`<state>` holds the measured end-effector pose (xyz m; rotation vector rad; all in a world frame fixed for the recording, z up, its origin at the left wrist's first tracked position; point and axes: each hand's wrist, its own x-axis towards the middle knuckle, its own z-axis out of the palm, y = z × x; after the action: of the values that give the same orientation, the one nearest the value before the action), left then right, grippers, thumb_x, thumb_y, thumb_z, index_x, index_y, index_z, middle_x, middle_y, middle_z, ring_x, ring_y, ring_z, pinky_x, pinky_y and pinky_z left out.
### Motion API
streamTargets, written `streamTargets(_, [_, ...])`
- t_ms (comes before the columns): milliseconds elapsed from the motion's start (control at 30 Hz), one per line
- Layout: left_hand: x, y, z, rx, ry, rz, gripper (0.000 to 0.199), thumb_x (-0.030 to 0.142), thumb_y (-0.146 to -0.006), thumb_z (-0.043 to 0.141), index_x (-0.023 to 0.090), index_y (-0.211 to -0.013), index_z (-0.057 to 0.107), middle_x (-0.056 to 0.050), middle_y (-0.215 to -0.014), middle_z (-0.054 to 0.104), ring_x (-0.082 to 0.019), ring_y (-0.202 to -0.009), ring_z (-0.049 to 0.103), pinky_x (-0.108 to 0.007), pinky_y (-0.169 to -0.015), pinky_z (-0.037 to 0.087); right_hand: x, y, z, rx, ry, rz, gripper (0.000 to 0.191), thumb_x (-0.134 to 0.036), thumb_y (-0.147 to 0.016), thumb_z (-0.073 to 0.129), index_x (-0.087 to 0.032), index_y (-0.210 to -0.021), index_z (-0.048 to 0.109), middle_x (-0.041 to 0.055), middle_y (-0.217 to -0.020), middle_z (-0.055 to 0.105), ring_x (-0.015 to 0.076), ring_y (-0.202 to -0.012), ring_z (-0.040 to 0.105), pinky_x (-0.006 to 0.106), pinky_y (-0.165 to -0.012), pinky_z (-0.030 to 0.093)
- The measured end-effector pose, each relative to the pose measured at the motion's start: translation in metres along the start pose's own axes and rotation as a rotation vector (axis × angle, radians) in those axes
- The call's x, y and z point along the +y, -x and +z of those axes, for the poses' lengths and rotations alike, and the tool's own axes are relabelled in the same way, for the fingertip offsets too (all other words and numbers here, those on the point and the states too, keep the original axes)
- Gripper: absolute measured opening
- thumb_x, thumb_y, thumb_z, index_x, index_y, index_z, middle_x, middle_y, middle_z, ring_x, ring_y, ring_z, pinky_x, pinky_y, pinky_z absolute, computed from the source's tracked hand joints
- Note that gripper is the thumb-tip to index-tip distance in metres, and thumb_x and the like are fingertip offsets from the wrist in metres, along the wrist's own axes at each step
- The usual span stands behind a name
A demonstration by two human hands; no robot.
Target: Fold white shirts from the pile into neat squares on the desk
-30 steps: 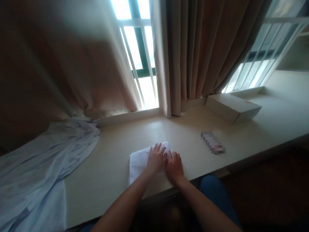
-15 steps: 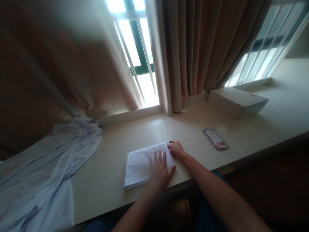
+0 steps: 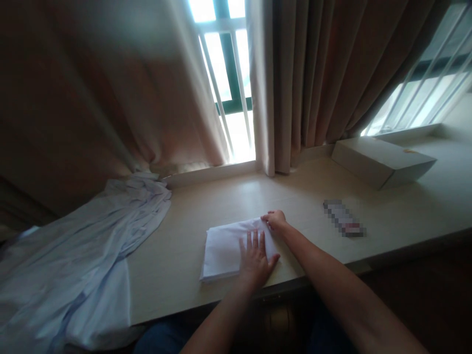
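A folded white cloth (image 3: 223, 250) lies as a flat, layered rectangle near the table's front edge. My left hand (image 3: 256, 260) rests palm down on its right part, fingers spread and thumb out to the side. At the cloth's far right corner is my right hand (image 3: 276, 220), its curled fingers pinching the edge there. The underside of that pinch is hidden.
A heap of loose whitish fabric (image 3: 103, 236) covers the left of the pale table (image 3: 177, 275). To the right lie a blurred-out, phone-shaped object (image 3: 343, 219) and a white box (image 3: 383, 160). Brown curtains (image 3: 309, 73) hang before barred windows (image 3: 236, 88) behind.
The view has turned slightly left, so everything sits further right. My right fingers have moved onto the cloth's far corner from just beside its right edge. My left hand stays flat on the cloth.
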<state>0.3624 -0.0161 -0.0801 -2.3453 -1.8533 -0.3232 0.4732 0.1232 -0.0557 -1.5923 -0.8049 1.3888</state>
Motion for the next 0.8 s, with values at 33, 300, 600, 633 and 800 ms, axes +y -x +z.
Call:
streamTargets(33, [0.000, 0.000, 0.001, 0.001, 0.000, 0.001, 0.084, 0.069, -0.085, 0.032, 0.016, -0.149, 0.027, -0.012, -0.157, 0.021, -0.035, -0.145, 0.006, -0.061, -0.114, 0.006, 0.001, 0.000, 0.002, 0.019, -0.031, 0.014, 0.049, -0.009, -0.061, 0.072, -0.009, -0.108, 0.060, -0.0100, -0.045, 0.046, 0.0071, -0.038, 0.040, 0.018, -0.037, 0.030])
streamTargets(300, [-0.001, 0.000, 0.003, 0.017, -0.018, 0.010, 0.082, 0.068, -0.086, 0.030, 0.016, -0.150, 0.025, -0.013, -0.158, 0.019, -0.035, -0.145, 0.008, -0.061, -0.114, 0.008, 0.014, 0.007, 0.011, 0.100, -0.185, 0.016, 0.068, -0.010, -0.069, 0.067, -0.015, -0.133, 0.044, -0.0111, -0.052, 0.045, 0.0065, -0.040, 0.040, 0.015, -0.038, 0.034])
streamTargets(600, [0.001, 0.000, -0.005, -0.011, 0.026, -0.008, 0.083, 0.070, -0.085, 0.030, 0.020, -0.151, 0.024, -0.012, -0.157, 0.020, -0.035, -0.145, 0.008, -0.061, -0.113, 0.006, 0.008, 0.008, 0.002, 0.072, -0.022, -0.029, 0.053, -0.016, -0.067, 0.072, -0.010, -0.117, 0.054, -0.0052, -0.059, 0.056, 0.0077, -0.045, 0.047, 0.016, -0.040, 0.036])
streamTargets(633, [0.001, 0.000, -0.006, -0.012, 0.031, -0.010, 0.082, 0.070, -0.085, 0.032, 0.021, -0.151, 0.024, -0.012, -0.157, 0.020, -0.035, -0.145, 0.008, -0.062, -0.113, 0.006, 0.008, 0.007, 0.003, 0.085, 0.005, -0.037, 0.053, -0.014, -0.067, 0.070, -0.010, -0.117, 0.054, -0.0051, -0.060, 0.057, 0.0079, -0.046, 0.048, 0.016, -0.042, 0.038])
streamTargets(800, [0.001, 0.000, -0.008, -0.009, 0.045, -0.019, 0.085, 0.071, -0.083, 0.034, 0.021, -0.151, 0.023, -0.012, -0.157, 0.020, -0.036, -0.145, 0.007, -0.062, -0.113, 0.004, 0.005, 0.008, 0.007, 0.110, 0.170, -0.126, 0.049, -0.011, -0.071, 0.065, -0.008, -0.119, 0.054, -0.0006, -0.069, 0.063, 0.0111, -0.058, 0.057, 0.020, -0.056, 0.046])
